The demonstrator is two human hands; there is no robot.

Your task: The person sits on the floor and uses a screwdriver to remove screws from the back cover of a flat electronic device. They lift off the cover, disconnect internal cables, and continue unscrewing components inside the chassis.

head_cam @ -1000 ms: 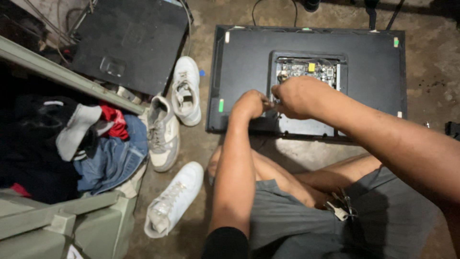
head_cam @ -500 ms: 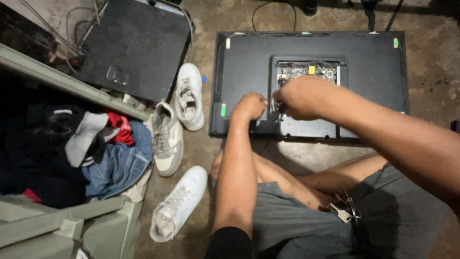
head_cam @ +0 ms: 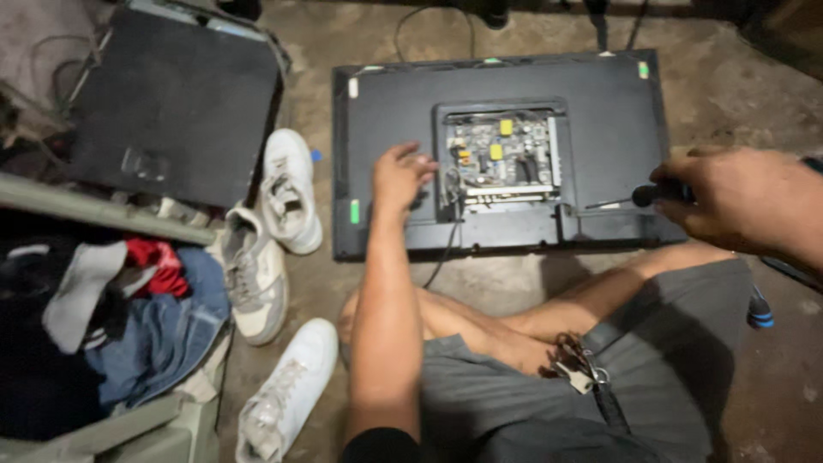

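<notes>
A flat television [head_cam: 394, 120] lies face down on the concrete floor [head_cam: 737, 94], just beyond the person's crossed legs, its back panel cut away in the middle over a circuit board [head_cam: 501, 159]. Far left sits a second dark panel [head_cam: 171, 103]; near left, a bin of clothes [head_cam: 111, 317], with three pale shoes [head_cam: 287, 189] between bin and television. The left hand [head_cam: 401, 176] rests on the television back just left of the board, fingers loosely spread, gripping nothing. The right hand [head_cam: 729, 197], at the television's right edge, is closed around a screwdriver [head_cam: 639, 197] whose tip points left toward the board.
</notes>
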